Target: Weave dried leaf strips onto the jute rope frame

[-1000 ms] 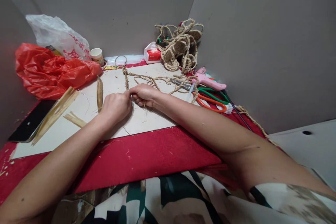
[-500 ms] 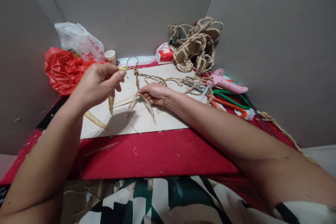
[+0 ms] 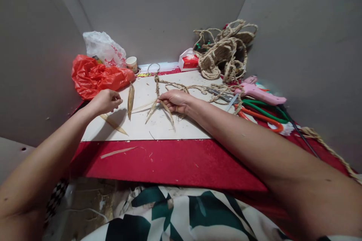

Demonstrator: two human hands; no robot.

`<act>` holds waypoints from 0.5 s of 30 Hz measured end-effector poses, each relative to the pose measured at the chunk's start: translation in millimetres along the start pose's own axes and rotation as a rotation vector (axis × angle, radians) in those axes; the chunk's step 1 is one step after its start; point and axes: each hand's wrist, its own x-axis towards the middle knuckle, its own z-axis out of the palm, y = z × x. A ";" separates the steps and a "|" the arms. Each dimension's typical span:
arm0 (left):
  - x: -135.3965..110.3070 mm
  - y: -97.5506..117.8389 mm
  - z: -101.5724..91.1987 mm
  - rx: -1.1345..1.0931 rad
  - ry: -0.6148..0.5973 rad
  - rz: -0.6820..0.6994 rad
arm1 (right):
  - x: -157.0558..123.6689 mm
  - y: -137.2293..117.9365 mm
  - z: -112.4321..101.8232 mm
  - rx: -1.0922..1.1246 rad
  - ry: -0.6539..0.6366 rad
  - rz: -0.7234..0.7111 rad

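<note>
A short braid [image 3: 157,87] of dried plant fibre runs from a knot on the white board [image 3: 186,130] toward me. My right hand [image 3: 177,101] is closed, pinching the braid's near end between thumb and fingers. Loose leaf strips [image 3: 151,113] fan out below that pinch, and one pale strip stretches left. My left hand [image 3: 109,101] hovers over the board's left side with its fingers curled together; whatever they hold, if anything, is hidden. Right of it is a brown dried leaf [image 3: 131,99]; a yellowish strip [image 3: 114,124] lies below it.
Thin rope [image 3: 195,88] trails right toward a pile of woven rope soles [image 3: 223,54]. A pink glue gun [image 3: 263,93] and orange-and-green-handled tools [image 3: 260,113] lie at right. Behind stand a red plastic bag [image 3: 97,77], a paper cup [image 3: 131,64] and a tissue pack [image 3: 189,60].
My left hand has moved down and away from the braid, uncovering the brown leaf. My right hand keeps its pinch on the braid. The whole view has shifted slightly.
</note>
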 end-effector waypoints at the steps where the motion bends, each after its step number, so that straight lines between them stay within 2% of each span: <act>1: 1.6 2.2 -0.1 -0.047 -0.003 0.005 | 0.1 0.1 0.1 -0.002 -0.001 0.000; 6: 19.4 29.5 6.4 -0.325 -0.026 0.113 | 2.4 0.1 -1.3 -0.012 -0.011 -0.018; 10: 27.9 50.7 23.6 -0.323 -0.235 0.142 | 2.7 -1.6 -3.6 -0.004 -0.044 -0.033; 12: 27.3 53.3 31.1 -0.280 -0.298 0.137 | 2.1 -2.3 -4.5 -0.005 -0.045 -0.038; 15: 25.6 43.4 35.5 -0.307 -0.282 0.146 | 2.3 -2.5 -5.2 -0.012 -0.054 -0.049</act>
